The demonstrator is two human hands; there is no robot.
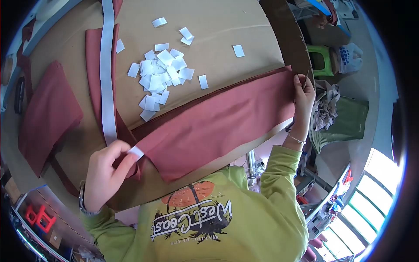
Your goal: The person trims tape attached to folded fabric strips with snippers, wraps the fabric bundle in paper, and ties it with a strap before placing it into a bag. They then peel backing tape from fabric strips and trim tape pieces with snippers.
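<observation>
My left hand (pixel 107 172) pinches a small white label (pixel 136 152) between thumb and finger at the left end of a long dusty-red fabric piece (pixel 222 124). The fabric lies slantwise across the cardboard in front of me, with more red layers beneath its upper edge. At the far right end of the fabric is my right hand (pixel 304 96), its fingers curled closed by the cardboard's edge. A thin dark thing shows at those fingertips, too small to name. Several loose white labels (pixel 163 70) lie in a heap beyond the fabric.
A light grey strip (pixel 107 74) runs over red fabric at the left. Another folded red piece (pixel 50 115) lies farther left. The cardboard surface (pixel 227 26) has a raised flap (pixel 283 32) at right. Beyond it are a green stool (pixel 321 61) and crumpled cloth (pixel 325 105).
</observation>
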